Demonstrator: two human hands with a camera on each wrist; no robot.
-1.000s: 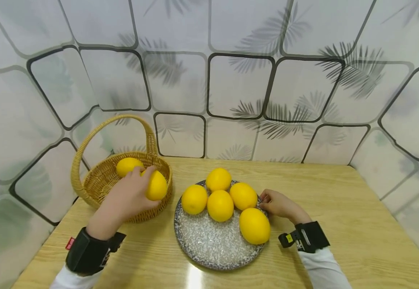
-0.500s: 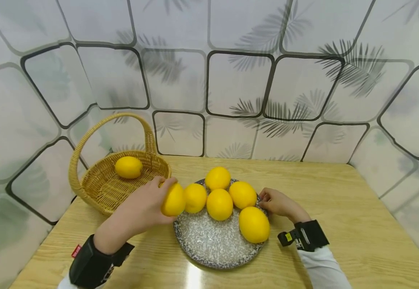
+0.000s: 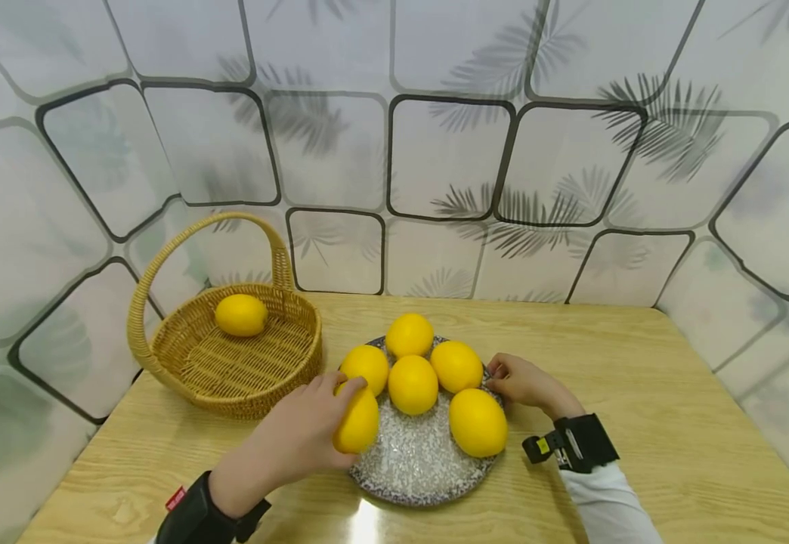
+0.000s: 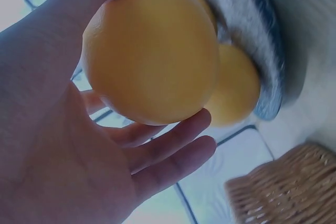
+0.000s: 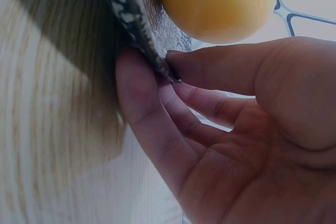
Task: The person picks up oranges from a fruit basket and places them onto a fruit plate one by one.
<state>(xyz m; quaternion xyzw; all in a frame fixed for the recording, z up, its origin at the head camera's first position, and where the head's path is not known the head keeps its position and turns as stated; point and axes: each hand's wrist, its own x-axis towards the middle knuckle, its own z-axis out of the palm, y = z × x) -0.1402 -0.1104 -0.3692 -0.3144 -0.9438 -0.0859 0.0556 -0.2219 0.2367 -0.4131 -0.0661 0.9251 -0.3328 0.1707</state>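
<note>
My left hand (image 3: 306, 431) grips a yellow lemon (image 3: 359, 423) over the left side of a round speckled grey plate (image 3: 415, 472). In the left wrist view the thumb and fingers curve round that lemon (image 4: 152, 51), with other lemons and the plate behind it. My right hand (image 3: 527, 387) pinches the plate's right rim. Seen from the right wrist, its thumb lies on top of the speckled rim (image 5: 139, 30) and a finger underneath. Several more lemons sit on the plate, among them a middle one (image 3: 413, 385) and a large one (image 3: 478, 423) at the right.
A wicker basket (image 3: 231, 404) with a tall arched handle stands at the left, one lemon (image 3: 241, 315) inside it. Everything rests on a light wooden table (image 3: 639, 393). A patterned wall covering (image 3: 449, 166) rises behind and at both sides.
My left hand has carried the lemon out of the basket, rightward and toward me, to the plate's left side. The right hand has stayed at the plate's rim.
</note>
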